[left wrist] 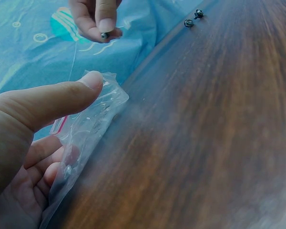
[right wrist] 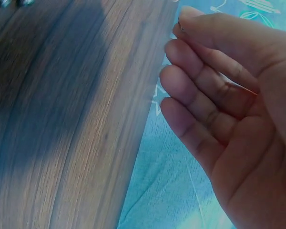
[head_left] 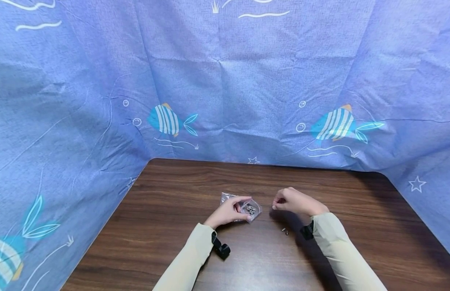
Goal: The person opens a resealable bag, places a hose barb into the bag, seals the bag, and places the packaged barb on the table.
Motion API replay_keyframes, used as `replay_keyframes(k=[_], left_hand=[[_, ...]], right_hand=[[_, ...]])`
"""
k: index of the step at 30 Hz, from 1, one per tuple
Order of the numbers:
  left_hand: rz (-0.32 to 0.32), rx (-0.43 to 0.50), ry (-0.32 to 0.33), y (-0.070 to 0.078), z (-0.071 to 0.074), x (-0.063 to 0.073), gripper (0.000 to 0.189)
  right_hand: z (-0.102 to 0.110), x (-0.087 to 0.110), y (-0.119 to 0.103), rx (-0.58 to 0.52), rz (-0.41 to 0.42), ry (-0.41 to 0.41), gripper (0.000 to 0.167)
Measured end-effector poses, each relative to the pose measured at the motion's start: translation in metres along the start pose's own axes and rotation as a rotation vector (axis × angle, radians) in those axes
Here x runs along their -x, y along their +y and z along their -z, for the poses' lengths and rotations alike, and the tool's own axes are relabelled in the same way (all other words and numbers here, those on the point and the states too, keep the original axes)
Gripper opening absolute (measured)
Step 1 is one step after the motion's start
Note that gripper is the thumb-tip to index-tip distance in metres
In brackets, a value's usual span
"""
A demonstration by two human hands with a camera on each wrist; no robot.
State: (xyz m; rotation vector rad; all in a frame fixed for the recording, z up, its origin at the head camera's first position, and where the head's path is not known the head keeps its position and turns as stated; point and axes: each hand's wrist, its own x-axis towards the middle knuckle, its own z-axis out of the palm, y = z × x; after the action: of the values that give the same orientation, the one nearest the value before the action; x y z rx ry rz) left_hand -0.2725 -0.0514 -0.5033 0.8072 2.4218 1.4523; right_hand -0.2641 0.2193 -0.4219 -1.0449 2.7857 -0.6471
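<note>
The left hand [head_left: 226, 212] grips a clear container [head_left: 257, 205], about midway between the table's [head_left: 174, 194] left and right edges, several small metal pieces [head_left: 251, 209] already inside. The right hand [head_left: 299, 201] pinches one further piece [left wrist: 104, 36]; two loose pieces [left wrist: 188, 23], farther from the far edge, remain outside.

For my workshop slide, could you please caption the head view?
The left hand holds a clear container of small metal parts while the right hand hovers above the wooden table.
</note>
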Motion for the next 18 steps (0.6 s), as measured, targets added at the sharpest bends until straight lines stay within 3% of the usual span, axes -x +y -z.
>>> replay_keyframes(k=[6,13,18], left_hand=[[-0.01,-0.004,-0.005,0.002,0.001,0.001,0.063],[-0.071,-0.019,-0.006,-0.002,0.001,0.001,0.063],[-0.017,0.005,-0.01,0.0,0.0,0.0,0.062]], right_hand=[[-0.003,-0.008,-0.006,-0.008,0.018,0.034,0.006],[-0.006,-0.018,-0.013,-0.006,0.029,0.065,0.005],[-0.011,-0.025,-0.017,0.021,0.065,0.08,0.005]])
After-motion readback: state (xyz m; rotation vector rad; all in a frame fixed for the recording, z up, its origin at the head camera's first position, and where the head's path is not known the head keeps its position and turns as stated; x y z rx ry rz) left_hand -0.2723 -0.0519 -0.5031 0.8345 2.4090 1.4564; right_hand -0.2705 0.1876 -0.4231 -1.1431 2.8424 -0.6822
